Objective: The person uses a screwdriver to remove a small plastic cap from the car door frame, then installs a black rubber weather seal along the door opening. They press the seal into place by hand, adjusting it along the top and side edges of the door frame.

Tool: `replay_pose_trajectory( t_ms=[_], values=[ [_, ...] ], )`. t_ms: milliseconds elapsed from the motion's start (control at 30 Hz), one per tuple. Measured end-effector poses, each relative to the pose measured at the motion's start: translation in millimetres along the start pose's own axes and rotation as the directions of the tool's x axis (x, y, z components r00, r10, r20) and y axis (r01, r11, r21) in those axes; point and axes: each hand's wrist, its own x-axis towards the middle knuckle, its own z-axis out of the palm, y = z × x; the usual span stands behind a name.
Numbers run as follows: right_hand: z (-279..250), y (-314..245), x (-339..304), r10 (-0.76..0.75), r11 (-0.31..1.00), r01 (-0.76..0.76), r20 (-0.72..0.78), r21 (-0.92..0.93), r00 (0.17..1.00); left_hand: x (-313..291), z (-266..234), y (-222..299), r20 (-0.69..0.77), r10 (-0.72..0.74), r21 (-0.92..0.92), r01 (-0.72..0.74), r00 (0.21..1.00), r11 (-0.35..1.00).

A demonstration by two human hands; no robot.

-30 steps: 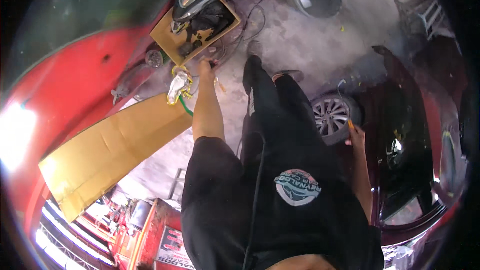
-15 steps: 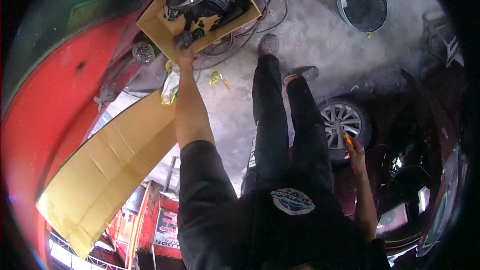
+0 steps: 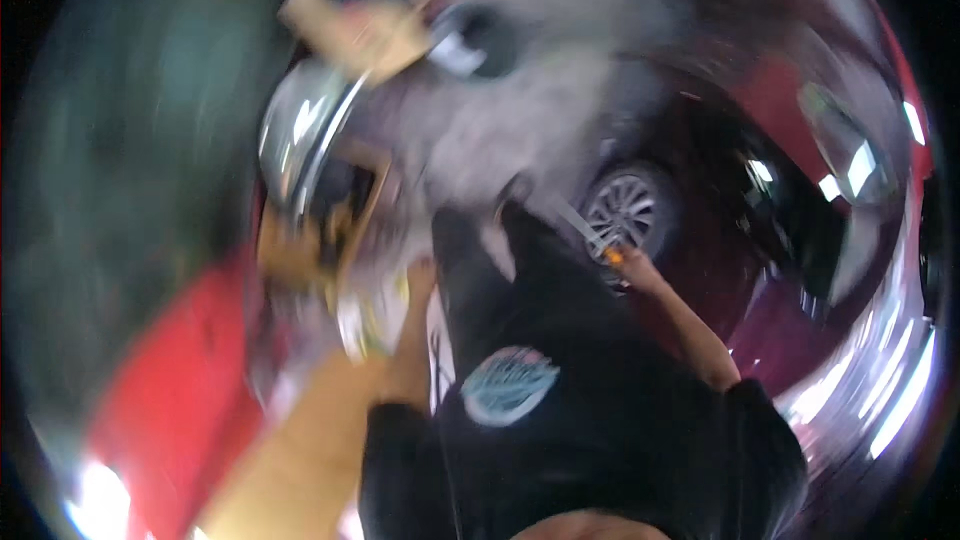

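My right hand [image 3: 637,268] is closed around the orange handle of a screwdriver [image 3: 611,255], whose long pale shaft points up and left across the car wheel [image 3: 625,210]. Low at my left side, beside my dark trousers, is my left hand [image 3: 422,275]. Motion smears its fingers, and whether it holds anything does not show. Left of it are a blurred white and yellow plastic bag [image 3: 362,325] and an open cardboard box [image 3: 372,220] with dark contents.
A dark car [image 3: 720,210] takes up the right side. Behind the box is a shiny curved car part [image 3: 300,130]. A dark round bin [image 3: 487,40] stands farther off on the grey floor [image 3: 500,130]. Flat cardboard [image 3: 300,430] lies at lower left, near a red surface [image 3: 185,390].
My left hand has come out of the cardboard box and back toward my body. The view has swung and blurred. My right hand still grips the screwdriver, whose shaft now shows.
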Motion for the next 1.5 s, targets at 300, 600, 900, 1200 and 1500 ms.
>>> replay_pose_trajectory(
  t_ms=[300,600,900,1200,1500],
  values=[
    [42.9,34.8,-46.0,0.549,0.748,-0.280,-0.325,0.601,0.770,185.6,-194.1,547.0,-0.332,0.611,-0.523,-0.679,0.719,0.515],
    [44.8,65.6,-8.6,0.542,0.376,0.081,-0.290,0.923,0.789,169.9,-135.3,768.1,-0.444,0.860,-0.205,-0.963,0.253,0.177],
    [-12.3,175.6,17.6,0.509,0.304,-0.031,-0.135,0.952,0.850,289.9,-188.7,723.6,-0.679,0.732,0.333,-0.865,0.055,0.374],
    [-74.2,194.9,54.0,0.548,0.330,0.145,-0.314,0.933,0.775,415.4,-293.3,716.4,-0.736,0.491,0.064,-0.675,0.465,0.735],
    [-105.0,166.5,74.2,0.483,0.320,0.184,-0.327,0.929,0.812,565.1,-369.2,732.5,-0.787,0.511,0.168,-0.677,0.346,0.717]
  ],
)
